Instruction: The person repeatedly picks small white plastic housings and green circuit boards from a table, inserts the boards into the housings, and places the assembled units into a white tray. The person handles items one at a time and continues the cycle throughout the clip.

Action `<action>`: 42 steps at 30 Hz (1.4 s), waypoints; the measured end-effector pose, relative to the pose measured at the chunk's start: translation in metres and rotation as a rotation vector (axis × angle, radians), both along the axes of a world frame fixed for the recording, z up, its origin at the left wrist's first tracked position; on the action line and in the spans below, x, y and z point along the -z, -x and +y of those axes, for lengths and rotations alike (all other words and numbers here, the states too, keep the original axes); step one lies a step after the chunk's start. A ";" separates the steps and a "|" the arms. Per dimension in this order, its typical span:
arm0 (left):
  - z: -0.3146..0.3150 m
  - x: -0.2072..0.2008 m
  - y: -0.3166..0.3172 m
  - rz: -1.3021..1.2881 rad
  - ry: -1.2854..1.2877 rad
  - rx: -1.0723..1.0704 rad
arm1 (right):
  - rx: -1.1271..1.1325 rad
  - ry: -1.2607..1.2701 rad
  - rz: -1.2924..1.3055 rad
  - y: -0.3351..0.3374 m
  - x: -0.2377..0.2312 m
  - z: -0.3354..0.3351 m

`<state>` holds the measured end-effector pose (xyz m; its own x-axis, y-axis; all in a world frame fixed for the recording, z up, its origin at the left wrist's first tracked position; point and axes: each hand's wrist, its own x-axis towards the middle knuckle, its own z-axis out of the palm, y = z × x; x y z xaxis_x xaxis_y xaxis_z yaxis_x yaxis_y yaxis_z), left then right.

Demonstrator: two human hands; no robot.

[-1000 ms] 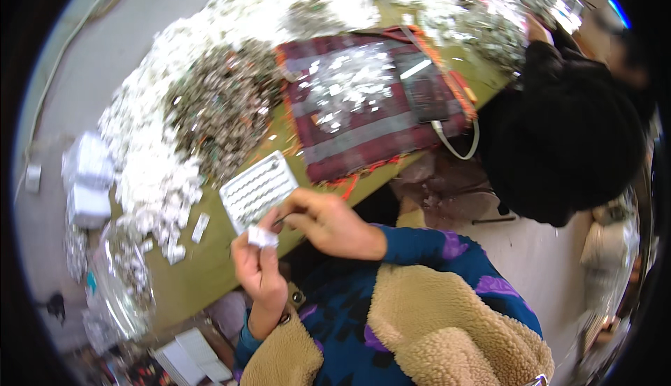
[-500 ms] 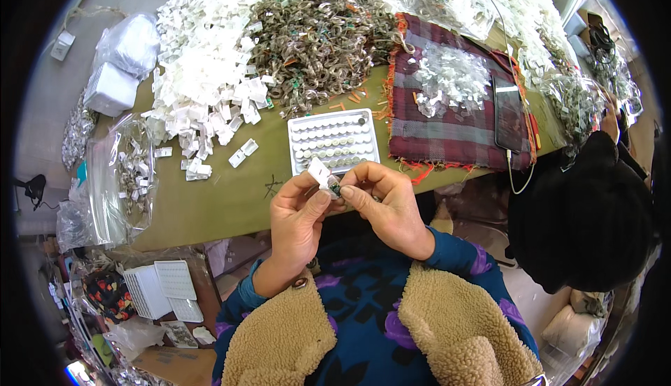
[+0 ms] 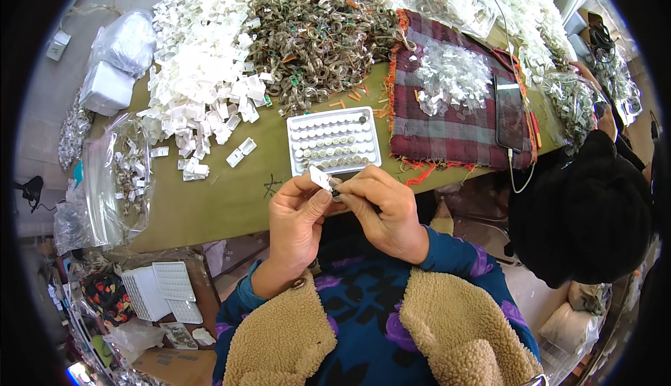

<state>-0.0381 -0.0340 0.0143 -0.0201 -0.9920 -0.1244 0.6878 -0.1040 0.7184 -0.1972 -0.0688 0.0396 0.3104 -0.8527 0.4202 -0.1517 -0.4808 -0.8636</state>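
Observation:
My left hand (image 3: 297, 211) is closed, pinching a small white plastic casing (image 3: 319, 177) between thumb and fingers, just off the table's front edge. Against the casing's lower right end, my right hand (image 3: 384, 208) pinches a small dark piece whose kind I cannot make out; the fingertips partly hide it. Right in front of both hands lies a white tray (image 3: 291, 138) with rows of small round button-like pieces, some white and some greyish. Two loose white casings (image 3: 242, 152) rest on the green tabletop to the left of the tray.
Behind lie a heap of white casings (image 3: 199, 71) and a heap of brownish curled strips (image 3: 314, 44). A plaid cloth (image 3: 419, 134) carries clear plastic bits (image 3: 454, 75) and a phone (image 3: 512, 117) on a cable. Left is a clear bag (image 3: 105, 190); right, another person (image 3: 580, 211).
My right hand has turned slightly, its fingers closing further over the small dark piece. The white casing in my left hand sits slightly lower and tilts a little differently.

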 end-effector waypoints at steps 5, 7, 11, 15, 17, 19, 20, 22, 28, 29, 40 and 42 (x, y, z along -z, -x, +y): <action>0.000 0.000 0.005 0.005 -0.026 -0.050 | 0.027 0.202 0.090 0.005 0.005 0.001; 0.001 0.000 0.007 0.012 -0.027 -0.027 | 0.070 0.311 0.138 0.005 0.009 -0.001; 0.002 -0.002 0.011 0.034 -0.007 0.012 | 0.073 0.457 0.163 0.010 0.014 -0.006; 0.007 -0.006 0.017 -0.133 0.002 -0.042 | 0.036 0.455 0.139 0.015 0.009 -0.003; 0.006 -0.006 0.013 -0.156 0.069 -0.053 | -0.002 0.210 0.049 0.016 0.003 0.003; 0.005 -0.005 0.008 -0.166 0.096 -0.062 | -0.018 0.006 -0.005 0.015 -0.001 0.008; 0.005 -0.004 0.007 -0.159 0.094 -0.069 | -0.017 -0.075 -0.012 0.015 -0.003 0.010; 0.003 -0.001 0.008 -0.188 0.155 -0.125 | -0.038 -0.189 -0.005 0.014 -0.004 0.012; 0.007 -0.002 0.002 -0.285 0.217 -0.144 | -0.047 -0.050 0.010 0.008 0.001 0.011; 0.008 -0.003 0.002 -0.310 0.217 -0.147 | -0.047 -0.073 0.003 0.007 0.002 0.010; 0.006 0.004 0.003 -0.400 0.367 -0.157 | -0.167 -0.447 -0.179 0.012 0.007 0.003; 0.006 0.002 0.006 -0.315 0.340 -0.149 | -0.215 -0.646 -0.299 0.013 0.007 0.003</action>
